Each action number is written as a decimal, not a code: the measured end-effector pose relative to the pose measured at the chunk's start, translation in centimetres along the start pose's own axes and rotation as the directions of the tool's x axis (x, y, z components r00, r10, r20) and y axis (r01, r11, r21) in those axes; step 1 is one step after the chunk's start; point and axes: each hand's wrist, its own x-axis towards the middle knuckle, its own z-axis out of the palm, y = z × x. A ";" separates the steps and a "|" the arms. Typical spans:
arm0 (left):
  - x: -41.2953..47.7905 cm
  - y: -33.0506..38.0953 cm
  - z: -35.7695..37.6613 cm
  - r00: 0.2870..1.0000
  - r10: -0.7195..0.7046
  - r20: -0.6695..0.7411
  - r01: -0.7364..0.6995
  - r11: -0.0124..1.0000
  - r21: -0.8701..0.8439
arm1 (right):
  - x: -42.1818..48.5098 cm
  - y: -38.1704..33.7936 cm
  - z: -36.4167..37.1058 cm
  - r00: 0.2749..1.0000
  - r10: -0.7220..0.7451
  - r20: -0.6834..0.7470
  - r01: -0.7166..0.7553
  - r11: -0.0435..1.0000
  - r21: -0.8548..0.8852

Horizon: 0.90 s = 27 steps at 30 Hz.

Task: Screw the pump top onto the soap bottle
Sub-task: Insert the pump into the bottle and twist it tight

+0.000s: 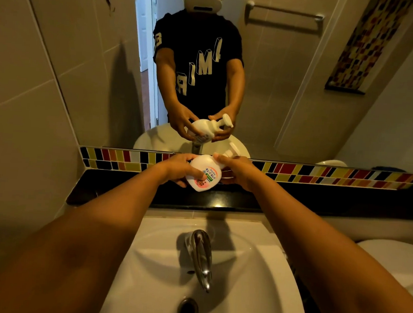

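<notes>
A white soap bottle (205, 173) with a pink and green label is held tilted above the black ledge, its neck pointing up and to the right. My left hand (179, 168) wraps around the bottle's body from the left. My right hand (236, 169) grips the neck where the white pump top (232, 149) sits on the bottle; the pump's nozzle sticks out above my fingers. The joint between pump and bottle is hidden by my fingers. The mirror shows the same bottle and pump from the other side.
A black ledge (115, 191) runs below a strip of coloured tiles (321, 174) and a large mirror (291, 89). Below lies a white sink (253, 269) with a chrome tap (202, 256) and drain (187, 310). A toilet lid (393, 260) shows at the right.
</notes>
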 end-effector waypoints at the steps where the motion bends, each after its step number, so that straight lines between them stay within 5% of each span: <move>1: 0.0 0.0 0.0 1.000 -0.003 -0.002 0.003 1.000 0.002 | -0.1 0.1 0.0 1.000 -0.004 0.002 0.004 1.000 0.004; 27: -0.4 0.0 -0.1 0.998 -0.037 0.041 0.042 0.990 -0.133 | -0.3 0.1 0.0 0.996 -0.014 0.085 0.012 1.000 0.024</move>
